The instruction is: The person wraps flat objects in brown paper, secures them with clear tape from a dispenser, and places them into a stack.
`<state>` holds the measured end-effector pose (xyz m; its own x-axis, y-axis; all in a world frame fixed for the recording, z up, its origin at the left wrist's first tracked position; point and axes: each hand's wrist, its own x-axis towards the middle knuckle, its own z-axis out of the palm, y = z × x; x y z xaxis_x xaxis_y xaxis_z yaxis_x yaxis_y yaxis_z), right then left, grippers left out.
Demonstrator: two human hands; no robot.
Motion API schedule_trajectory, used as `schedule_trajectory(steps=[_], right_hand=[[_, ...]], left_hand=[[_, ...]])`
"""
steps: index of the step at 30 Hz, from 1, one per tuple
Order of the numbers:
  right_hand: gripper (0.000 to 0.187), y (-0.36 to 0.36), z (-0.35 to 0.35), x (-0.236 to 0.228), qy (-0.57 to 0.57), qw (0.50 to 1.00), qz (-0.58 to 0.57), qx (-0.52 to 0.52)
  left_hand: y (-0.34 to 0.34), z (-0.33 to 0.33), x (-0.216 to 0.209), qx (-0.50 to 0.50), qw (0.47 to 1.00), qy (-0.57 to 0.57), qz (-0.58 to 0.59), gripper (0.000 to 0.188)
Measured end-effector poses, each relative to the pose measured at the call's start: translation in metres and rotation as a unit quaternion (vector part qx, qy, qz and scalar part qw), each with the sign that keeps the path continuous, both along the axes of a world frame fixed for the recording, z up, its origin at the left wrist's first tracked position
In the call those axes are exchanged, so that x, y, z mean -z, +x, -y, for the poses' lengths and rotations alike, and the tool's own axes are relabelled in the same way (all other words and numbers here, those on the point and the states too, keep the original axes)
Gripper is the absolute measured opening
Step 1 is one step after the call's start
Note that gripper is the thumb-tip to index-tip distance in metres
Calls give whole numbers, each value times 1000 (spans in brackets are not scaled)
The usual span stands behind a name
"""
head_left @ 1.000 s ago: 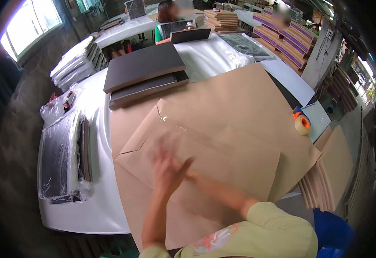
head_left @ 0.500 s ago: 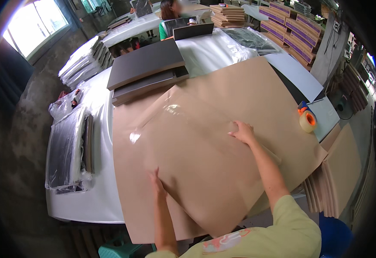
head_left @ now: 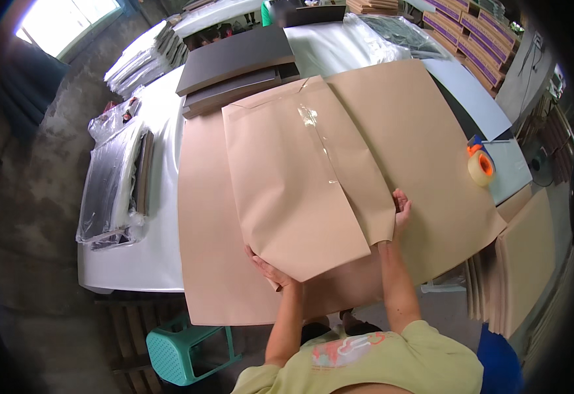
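A brown kraft paper wrapper, folded around like a large envelope, lies in front of me with its near end loose. Clear tape shines along its far part and seam. My left hand grips the wrapper's near left corner, its fingers partly under the paper. At the near right side, my right hand holds the edge from outside, with fingers curled up around it. Whatever may be inside the wrapper is hidden. Beneath it spreads a larger brown paper sheet.
Dark flat boxes are stacked beyond the wrapper. An orange tape dispenser lies at the right. Plastic-wrapped dark panels sit at the left on the white table. Brown boards lean at the right; a green stool stands below.
The brown paper has been turned and folded into a narrower wrapper, its taped seam now running lengthwise. Both hands have moved from its top to its near sides. The view has tilted down.
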<state>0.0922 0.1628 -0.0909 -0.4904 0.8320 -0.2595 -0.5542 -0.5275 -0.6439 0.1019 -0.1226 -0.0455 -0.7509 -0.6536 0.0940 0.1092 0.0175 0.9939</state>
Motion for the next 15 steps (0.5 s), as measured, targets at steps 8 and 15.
schedule_trajectory(steps=[8,15], right_hand=[[81,40,-79,-76,639,572,397,-329],[97,-37,-57,-95,667,339,429,-506]], left_hand=[[-14,152,-17,335,842,-401,133,80],[-70,111,-9,378,805,-422,179,119]])
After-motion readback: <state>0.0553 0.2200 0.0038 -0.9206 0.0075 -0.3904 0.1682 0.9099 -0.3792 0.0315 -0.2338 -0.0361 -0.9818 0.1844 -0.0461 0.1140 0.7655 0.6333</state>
